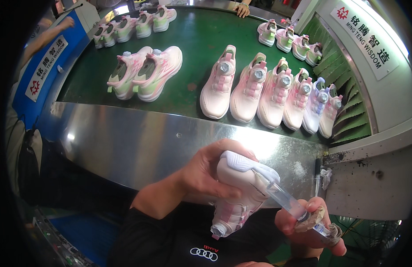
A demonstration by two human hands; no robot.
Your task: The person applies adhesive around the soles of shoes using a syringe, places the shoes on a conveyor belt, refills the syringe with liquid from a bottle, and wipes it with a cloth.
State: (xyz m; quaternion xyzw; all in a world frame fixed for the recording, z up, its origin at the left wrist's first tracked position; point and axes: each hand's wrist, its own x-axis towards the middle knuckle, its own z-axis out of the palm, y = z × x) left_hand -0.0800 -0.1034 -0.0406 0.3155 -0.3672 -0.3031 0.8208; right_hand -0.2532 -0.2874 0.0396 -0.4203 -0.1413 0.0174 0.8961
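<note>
My left hand (201, 173) is closed round a pale pink sneaker (243, 189), holding it tilted in front of my chest. The shoe's white toe sole points up and away, and its round lace dial hangs toward me. In my right hand (304, 220) is a clear plastic syringe (284, 199) with cloudy contents in its barrel. Beige wrapping covers some of that hand's fingers. The syringe's front end lies at the edge where sole meets upper, near the toe; I cannot tell whether it touches.
Several pink sneakers (217, 89) stand in a row on the green belt (188, 35), beyond the metal ledge (157, 138). A thin black-handled tool (317, 169) and crumpled white tissue (326, 175) lie at right, by a strip curtain (348, 107). Another person's hand (243, 9) rests at the far edge.
</note>
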